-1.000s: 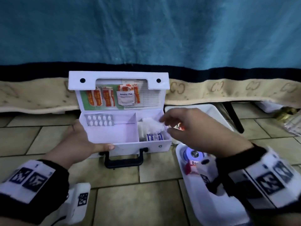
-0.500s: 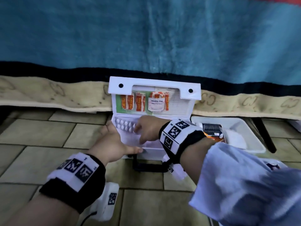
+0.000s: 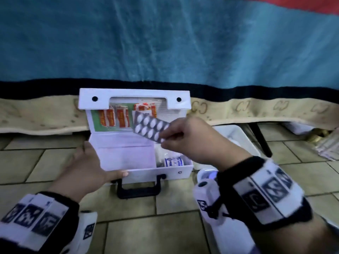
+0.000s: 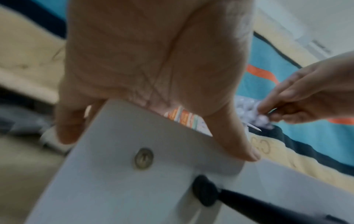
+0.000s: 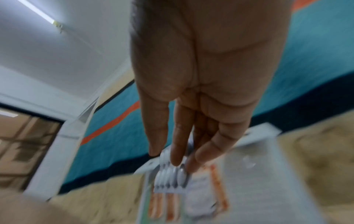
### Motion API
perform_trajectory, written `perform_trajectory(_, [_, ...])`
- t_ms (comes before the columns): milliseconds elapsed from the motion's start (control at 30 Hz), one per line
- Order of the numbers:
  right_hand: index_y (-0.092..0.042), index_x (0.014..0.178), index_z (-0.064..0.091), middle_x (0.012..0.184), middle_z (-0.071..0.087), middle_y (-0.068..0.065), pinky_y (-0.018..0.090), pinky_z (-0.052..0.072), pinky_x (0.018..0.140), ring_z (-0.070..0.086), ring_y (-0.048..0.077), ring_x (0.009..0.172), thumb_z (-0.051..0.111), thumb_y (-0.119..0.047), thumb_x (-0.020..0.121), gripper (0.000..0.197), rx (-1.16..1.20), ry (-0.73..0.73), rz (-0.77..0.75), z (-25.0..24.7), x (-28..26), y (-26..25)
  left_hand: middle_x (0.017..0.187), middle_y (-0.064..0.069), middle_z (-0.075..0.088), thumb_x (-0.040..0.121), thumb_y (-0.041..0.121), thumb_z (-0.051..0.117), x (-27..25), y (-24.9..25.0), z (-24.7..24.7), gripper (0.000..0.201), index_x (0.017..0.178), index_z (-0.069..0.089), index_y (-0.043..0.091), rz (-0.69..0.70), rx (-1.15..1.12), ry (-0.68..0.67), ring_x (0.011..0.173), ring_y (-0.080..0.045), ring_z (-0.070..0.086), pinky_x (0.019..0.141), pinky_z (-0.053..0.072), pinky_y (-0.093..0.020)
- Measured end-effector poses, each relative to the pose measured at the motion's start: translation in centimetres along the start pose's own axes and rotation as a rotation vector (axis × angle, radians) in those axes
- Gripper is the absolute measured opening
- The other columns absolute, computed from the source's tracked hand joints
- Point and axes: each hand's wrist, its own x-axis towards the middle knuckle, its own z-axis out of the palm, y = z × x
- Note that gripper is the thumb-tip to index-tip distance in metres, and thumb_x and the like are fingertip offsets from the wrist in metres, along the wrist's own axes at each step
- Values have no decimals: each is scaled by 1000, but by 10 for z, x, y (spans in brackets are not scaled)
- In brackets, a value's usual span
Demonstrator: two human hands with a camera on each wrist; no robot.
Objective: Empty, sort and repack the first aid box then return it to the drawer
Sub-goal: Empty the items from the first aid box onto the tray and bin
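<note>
Right hand (image 3: pixel 190 140) grip pinches blister pack (image 3: pixel 150 129) above first aid box (image 3: pixel 128 158); left hand (image 3: pixel 88 169) grip clasps box's corner.

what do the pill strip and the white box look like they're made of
Pill strip: likely clear plastic blisters over white tablets on a thin, silvery, foil-like sheet. White box: looks like smooth matte rigid plastic or painted board, with straight flat walls; which one is unclear.

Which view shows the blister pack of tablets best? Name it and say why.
The head view: the blister pack faces the camera, its two tablet rows sharp, pinched at one end by the right hand. The right wrist view shows it foreshortened and blurred; the left wrist view shows a blurred sliver.
</note>
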Motion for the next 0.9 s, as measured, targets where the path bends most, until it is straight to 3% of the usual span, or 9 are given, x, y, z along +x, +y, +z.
perform_trajectory(67, [-17,90,76,86,72,1,18,48,71,61,5,72,73,-19,79,12,147,136,102,-34,-36,20,147,-9,31,50,71,75,-13,26,-7,117,144,25,23,-49,74,54,129,-29,34,102,38,-42])
perform_trajectory(133, [-18,84,76,81,73,3,10,43,59,57,4,65,72,-16,79,7,237,286,242,-59,-71,49,144,-8,33,67,43,80,-26,52,-13,86,139,38,22,28,98,102,130,-28,32,103,34,-39])
perform_trajectory(200, [-18,80,76,82,74,12,19,41,59,63,20,68,70,-19,81,6,238,388,409,-76,-102,83,128,2,49,76,27,75,-33,70,-10,47,118,55,31,168,74,55,117,-19,46,91,39,-31])
perform_trajectory(267, [-7,78,74,78,69,24,31,42,61,62,38,65,68,-24,82,18,176,393,552,-78,-128,117,105,9,59,80,18,70,-34,81,-3,27,93,58,37,261,34,-10,99,-11,55,81,42,-28])
perform_trajectory(367, [-5,69,71,65,68,19,41,50,69,62,35,61,68,-24,79,22,94,348,689,-69,-150,155,83,12,63,78,13,70,-29,93,6,30,70,56,37,269,41,-9,79,-9,57,73,48,-30])
perform_trajectory(433, [-11,59,72,59,67,11,33,43,62,54,24,57,70,-17,78,20,105,342,745,-63,-157,169,76,11,63,76,10,72,-27,96,6,29,63,59,32,223,18,-4,74,-8,57,69,48,-29])
perform_trajectory(533, [-9,60,73,49,62,-2,29,37,60,52,22,57,71,-18,79,20,96,279,807,-54,-159,182,70,10,66,75,8,72,-24,98,4,27,61,63,29,171,-17,-17,70,-7,59,68,50,-30])
perform_trajectory(700, [-4,71,71,71,68,17,35,48,69,62,33,71,67,-24,81,23,-4,153,808,-45,-148,190,71,12,67,74,15,75,-24,98,4,23,61,64,30,148,-11,1,73,-9,60,69,49,-30])
perform_trajectory(900, [-1,60,69,55,52,18,29,31,53,43,20,53,77,-18,72,22,-98,147,823,-54,-138,186,72,14,66,72,20,76,-23,93,6,22,59,63,32,134,-36,22,77,-9,59,68,46,-28])
